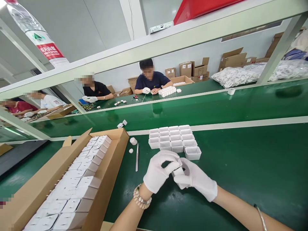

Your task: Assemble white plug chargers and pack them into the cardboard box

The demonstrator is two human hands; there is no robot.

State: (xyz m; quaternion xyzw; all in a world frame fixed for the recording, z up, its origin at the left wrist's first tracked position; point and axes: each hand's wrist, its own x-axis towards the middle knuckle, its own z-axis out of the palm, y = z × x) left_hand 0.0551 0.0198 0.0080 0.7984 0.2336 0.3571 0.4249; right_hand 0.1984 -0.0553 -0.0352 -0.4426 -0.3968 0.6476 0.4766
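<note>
Both my hands wear white gloves and meet over the green table. My left hand has its fingers bent around the upper end of a small white plastic case. From the other side, my right hand grips the same case, thumb along its lower part. The gloves cover much of the case, so its open side cannot be made out. Just beyond my hands stands a block of open white plastic boxes in rows, with one box set slightly out at the near right corner.
A long cardboard box at left holds many white cases. Metal tweezers lie beside two small white pieces. A green belt runs behind the table. Co-workers sit across it. A shelf beam crosses above, carrying a water bottle.
</note>
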